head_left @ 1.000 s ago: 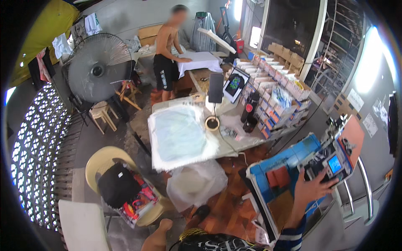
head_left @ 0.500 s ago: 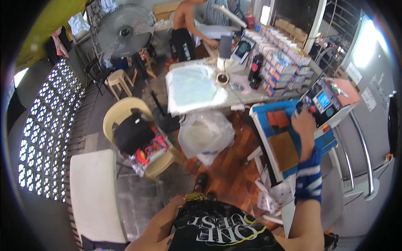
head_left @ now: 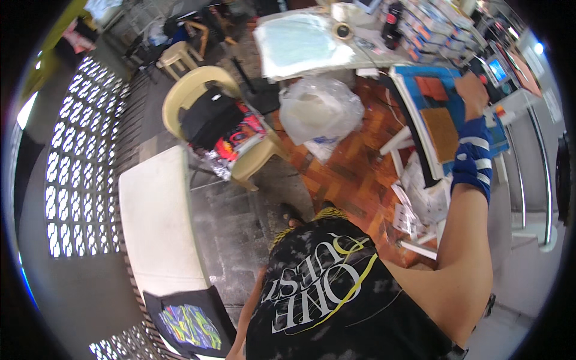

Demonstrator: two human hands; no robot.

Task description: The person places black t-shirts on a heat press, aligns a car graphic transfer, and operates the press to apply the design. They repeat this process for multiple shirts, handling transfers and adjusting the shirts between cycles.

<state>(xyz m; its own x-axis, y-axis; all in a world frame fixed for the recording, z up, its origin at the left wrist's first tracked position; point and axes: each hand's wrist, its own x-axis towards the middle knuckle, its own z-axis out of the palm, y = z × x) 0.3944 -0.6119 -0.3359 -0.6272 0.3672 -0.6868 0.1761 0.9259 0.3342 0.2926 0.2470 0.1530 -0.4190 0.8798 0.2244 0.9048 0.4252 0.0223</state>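
Since the earlier frames the view has tipped down toward the person's body, and a black printed cloth [head_left: 192, 327] now shows at lower left on a long white padded board [head_left: 159, 210]. Nearest is the person's black shirt [head_left: 336, 282]; beyond it, grey floor [head_left: 234, 210] meets brown parquet [head_left: 360, 156]. Left of the parquet, a cream plastic chair [head_left: 174, 111] bears dark cloth [head_left: 210, 117]; a clear plastic bag [head_left: 321, 111] sits ahead. Above a blue striped sleeve [head_left: 474, 153], the right hand [head_left: 472, 91] is at the front of a machine [head_left: 516, 67] with a lit screen, beside a blue bench [head_left: 405, 78] carrying reddish blocks [head_left: 432, 88] and a brown pad [head_left: 441, 133]. Farther off, a table [head_left: 384, 58] holds a pale blue sheet [head_left: 300, 45] and a tape roll [head_left: 342, 31]. Big pale letters, inverted, cross the shirt; a dark bottle [head_left: 392, 24] wears a red label, too small to read. Whether the right fingers are spread, pressed together or pinching, I cannot tell. The left hand is hidden, its fingers likewise unknown; stacked boxes [head_left: 432, 30] are cut off above.
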